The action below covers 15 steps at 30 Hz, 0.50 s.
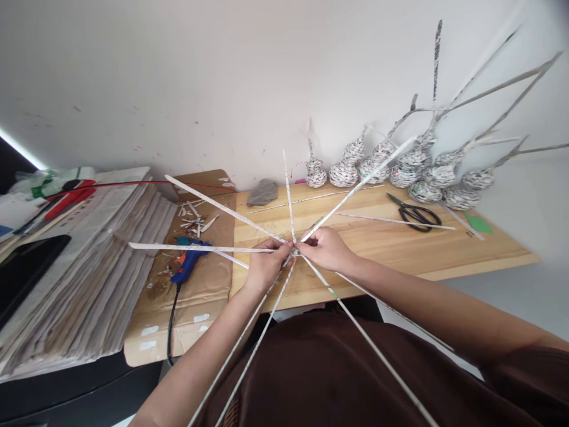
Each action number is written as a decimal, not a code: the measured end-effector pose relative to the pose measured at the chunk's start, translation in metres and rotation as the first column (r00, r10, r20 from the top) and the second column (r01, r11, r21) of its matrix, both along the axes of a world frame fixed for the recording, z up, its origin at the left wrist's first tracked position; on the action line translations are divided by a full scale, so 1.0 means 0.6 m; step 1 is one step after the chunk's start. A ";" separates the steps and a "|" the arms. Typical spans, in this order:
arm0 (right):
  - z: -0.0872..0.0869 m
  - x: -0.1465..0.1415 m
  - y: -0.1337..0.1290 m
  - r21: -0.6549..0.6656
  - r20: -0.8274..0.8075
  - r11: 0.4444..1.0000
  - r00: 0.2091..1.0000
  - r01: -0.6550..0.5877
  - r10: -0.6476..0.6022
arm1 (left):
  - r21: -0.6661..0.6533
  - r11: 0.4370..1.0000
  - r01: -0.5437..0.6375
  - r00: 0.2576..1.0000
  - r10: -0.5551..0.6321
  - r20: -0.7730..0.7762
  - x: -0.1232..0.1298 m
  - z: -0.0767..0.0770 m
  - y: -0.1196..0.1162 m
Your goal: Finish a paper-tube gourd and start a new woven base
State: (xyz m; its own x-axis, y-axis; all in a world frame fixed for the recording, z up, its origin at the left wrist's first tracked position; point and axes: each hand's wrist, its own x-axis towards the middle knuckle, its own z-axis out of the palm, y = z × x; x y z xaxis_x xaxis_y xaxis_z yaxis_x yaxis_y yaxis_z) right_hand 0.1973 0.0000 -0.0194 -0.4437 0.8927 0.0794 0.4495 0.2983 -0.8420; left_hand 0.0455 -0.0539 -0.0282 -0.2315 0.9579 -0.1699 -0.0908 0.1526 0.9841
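Several long, thin rolled-paper strips (235,213) spread out like spokes from one small crossing point above the wooden board. My left hand (267,261) pinches that centre from the left, thumb and fingers closed on the strips. From the right, my right hand (326,249) holds the same centre, its fingertips almost touching the left ones. One whiter strip rises from the right fingers toward the upper right. Other strips run down past my forearms and over the dark clothing. My fingers partly hide the crossing.
Woven paper gourd shapes (344,173) line the wall side of the wooden board (444,255), near black scissors (418,217). On cardboard (208,290) at left lies a blue glue gun (191,265). Stacked papers (102,261) and a black phone (31,273) are farther left.
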 end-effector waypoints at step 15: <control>-0.008 0.002 0.006 -0.030 -0.014 0.997 0.998 -0.067 0.067 | -0.007 1.000 -0.023 0.999 0.024 0.047 -0.007 -0.018 0.005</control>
